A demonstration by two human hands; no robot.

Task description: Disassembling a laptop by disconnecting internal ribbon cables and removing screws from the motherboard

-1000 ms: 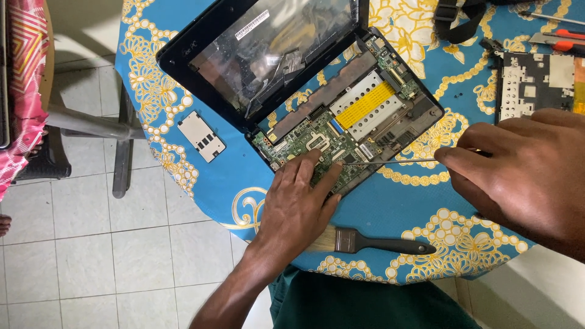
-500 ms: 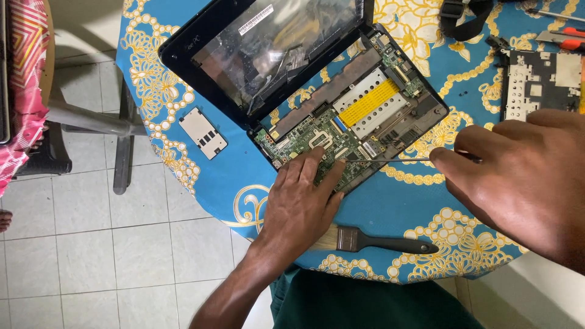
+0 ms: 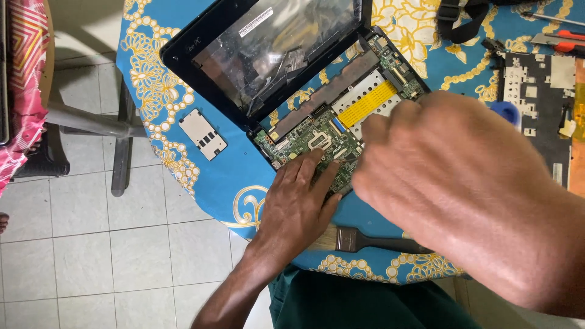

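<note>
Netbook (image 3: 317, 91), opened up, lies just ahead of left hand (image 3: 298, 204); fingers flat and spread, pressing its green board (image 3: 308, 143). Right hand (image 3: 451, 183) blurred above board's right side, grip unclear. Brush (image 3: 365, 240) beside left hand.

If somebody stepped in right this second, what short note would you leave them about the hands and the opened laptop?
Left hand: flat, fingers on the green circuit board at the near edge of the opened laptop.
Right hand: raised over the laptop's right part, blurred; whether it holds anything cannot be told.
Brush: on the tablecloth.
Done: keyboard cover off, board bare.
Left: the board is not lifted out.
</note>
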